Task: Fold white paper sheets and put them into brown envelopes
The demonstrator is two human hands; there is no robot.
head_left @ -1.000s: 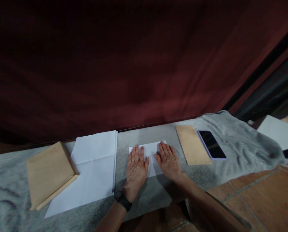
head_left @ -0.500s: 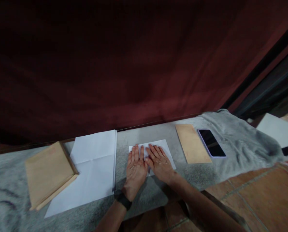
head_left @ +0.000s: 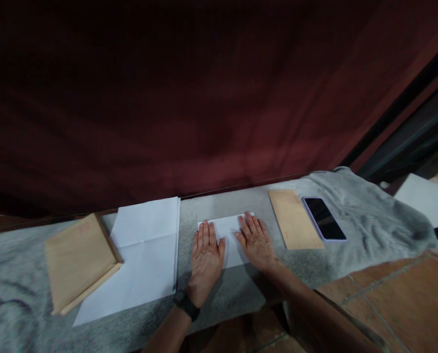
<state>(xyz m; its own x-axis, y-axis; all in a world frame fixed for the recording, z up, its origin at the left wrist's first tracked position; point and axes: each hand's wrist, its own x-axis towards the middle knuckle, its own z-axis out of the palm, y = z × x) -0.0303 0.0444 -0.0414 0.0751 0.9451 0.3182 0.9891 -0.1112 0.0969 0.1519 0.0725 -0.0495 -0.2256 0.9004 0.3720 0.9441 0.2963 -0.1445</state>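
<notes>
A folded sheet of white paper [head_left: 229, 240] lies flat on the grey cloth in front of me. My left hand [head_left: 206, 252] rests palm down on its left part, fingers stretched out, a dark watch on the wrist. On the right part of the paper lies my right hand [head_left: 256, 242], flat with its fingers spread. Between the two hands a strip of the white paper shows. A single brown envelope [head_left: 295, 220] lies just right of my right hand. Left of my left hand is a stack of white sheets [head_left: 145, 250] with a crease across the top one.
Several brown envelopes [head_left: 81, 260] are stacked over the left corner of the white sheets. A phone [head_left: 324, 218] in a lilac case lies beyond the single envelope. Grey cloth [head_left: 373, 211] covers the narrow surface. A dark red curtain [head_left: 211, 122] hangs behind; tiled floor [head_left: 406, 299] shows below.
My right hand has slid to the right across the folded paper, away from my left hand. My left hand stays nearly in place, its thumb now out to the side.
</notes>
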